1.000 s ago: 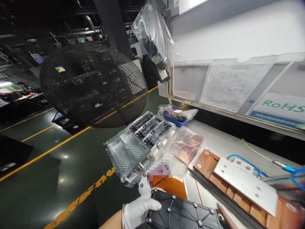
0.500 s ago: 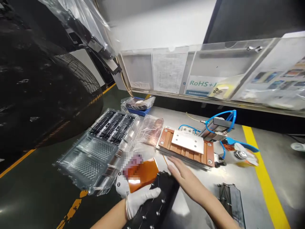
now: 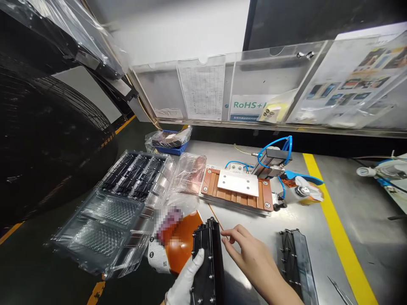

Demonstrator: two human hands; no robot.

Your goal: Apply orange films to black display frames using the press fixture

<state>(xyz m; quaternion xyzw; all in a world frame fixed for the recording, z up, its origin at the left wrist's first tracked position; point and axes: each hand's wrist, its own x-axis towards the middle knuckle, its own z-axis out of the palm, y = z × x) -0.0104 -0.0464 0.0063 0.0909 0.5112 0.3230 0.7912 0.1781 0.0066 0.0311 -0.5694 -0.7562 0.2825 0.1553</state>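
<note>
overhead, acrylic document holders [image 3: 203, 89] run along the metal workbench [image 3: 305, 220].

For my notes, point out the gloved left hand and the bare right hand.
Gloved left hand [image 3: 184, 281], head view, back of the glove.
Bare right hand [image 3: 254, 262], head view, back of the hand.
</note>
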